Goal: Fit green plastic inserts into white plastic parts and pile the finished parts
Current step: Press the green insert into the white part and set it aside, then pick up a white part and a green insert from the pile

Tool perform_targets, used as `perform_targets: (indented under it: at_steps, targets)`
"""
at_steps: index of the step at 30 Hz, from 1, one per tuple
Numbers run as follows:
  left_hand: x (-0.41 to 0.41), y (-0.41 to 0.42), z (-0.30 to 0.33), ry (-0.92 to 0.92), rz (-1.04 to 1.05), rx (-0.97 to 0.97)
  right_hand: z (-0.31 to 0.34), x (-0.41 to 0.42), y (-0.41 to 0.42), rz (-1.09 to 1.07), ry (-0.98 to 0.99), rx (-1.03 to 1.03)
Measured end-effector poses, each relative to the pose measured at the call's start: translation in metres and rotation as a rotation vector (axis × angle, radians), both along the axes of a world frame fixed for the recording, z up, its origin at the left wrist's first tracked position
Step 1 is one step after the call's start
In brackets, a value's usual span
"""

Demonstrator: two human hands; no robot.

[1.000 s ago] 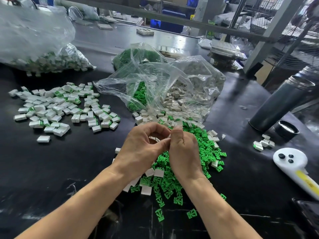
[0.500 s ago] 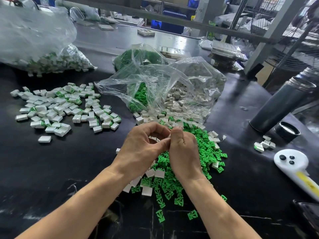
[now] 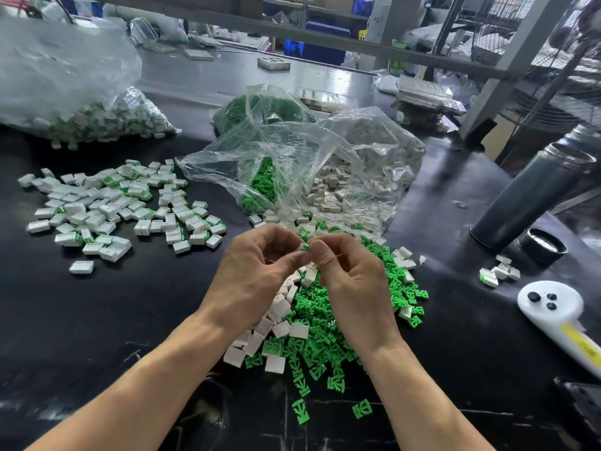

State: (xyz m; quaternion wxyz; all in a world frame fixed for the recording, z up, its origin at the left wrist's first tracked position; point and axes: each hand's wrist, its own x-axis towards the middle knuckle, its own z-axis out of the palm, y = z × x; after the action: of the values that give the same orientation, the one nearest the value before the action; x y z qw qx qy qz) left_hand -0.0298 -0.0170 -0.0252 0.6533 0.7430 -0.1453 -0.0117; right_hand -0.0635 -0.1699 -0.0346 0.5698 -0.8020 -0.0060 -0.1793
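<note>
- both forearms reach in from the near edge of the table (image 3: 81, 320) and meet above the loose mix of parts at its middle.
- left hand (image 3: 257, 281): fingers curled inward, thumb and fingertips pinching a small white part (image 3: 300, 248) with a green insert (image 3: 305, 246) showing at its end.
- right hand (image 3: 354, 288): fingers curled narrow, its fingertips touching the same piece from the other side.
- beneath the hands lies the heap of green inserts (image 3: 325, 346) and white parts (image 3: 279, 330).
- the pile of finished parts (image 3: 110, 206) sits toward the left edge, well apart from the hands.
- an open clear bag (image 3: 309, 170) lies just beyond the heap.
</note>
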Motion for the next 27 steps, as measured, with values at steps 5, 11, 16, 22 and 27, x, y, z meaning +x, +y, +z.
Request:
perform_targets:
  at_steps: [5,11,16,22,27]
  targets:
    - [0.0004,-0.0002,-0.0020,-0.007,-0.020,0.008,-0.0009,-0.0001,-0.0008,-0.014,-0.007,-0.001]
    - [0.0003,-0.0003,-0.0050,-0.033,0.004,0.033,-0.0024,-0.0003,-0.0004,-0.043,0.008,-0.004]
    - [-0.0018,0.0003,-0.0053,-0.071,0.006,0.094,-0.0030,0.0002,-0.0004,-0.071,0.021,-0.015]
    - [-0.0013,-0.0002,-0.0047,-0.084,0.012,0.115,-0.0047,0.0012,-0.0013,-0.059,0.036,0.015]
    - [-0.0006,0.0028,-0.0049,-0.217,0.062,0.246,-0.0061,0.0017,-0.0012,-0.055,0.045,0.027]
